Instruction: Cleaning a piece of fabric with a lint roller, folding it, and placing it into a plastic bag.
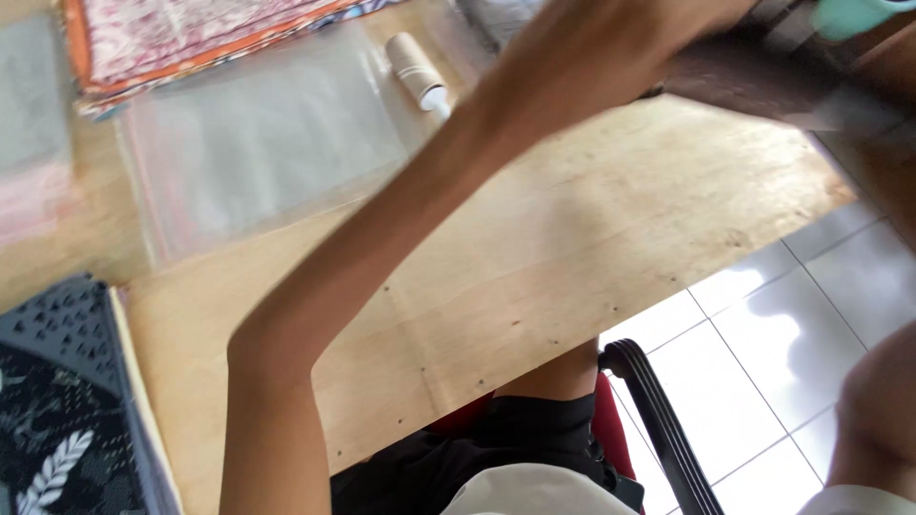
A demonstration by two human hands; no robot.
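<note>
Wooden table [611,238] fills centre. Arm crosses it toward 1 o'clock; left hand [687,24] blurred at top edge, grip cannot be told, nearest dark cloth [754,81]. Clear plastic bag [258,143] lies flat at 11 o'clock. Patterned fabric stack [191,38] at 11 o'clock. Thread spool [415,69] at 12 o'clock, beside bag.

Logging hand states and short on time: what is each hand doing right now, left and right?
Left hand: out of frame past the top edge; only its forearm shows crossing the pale wooden table.
Right hand: not in view.
</note>
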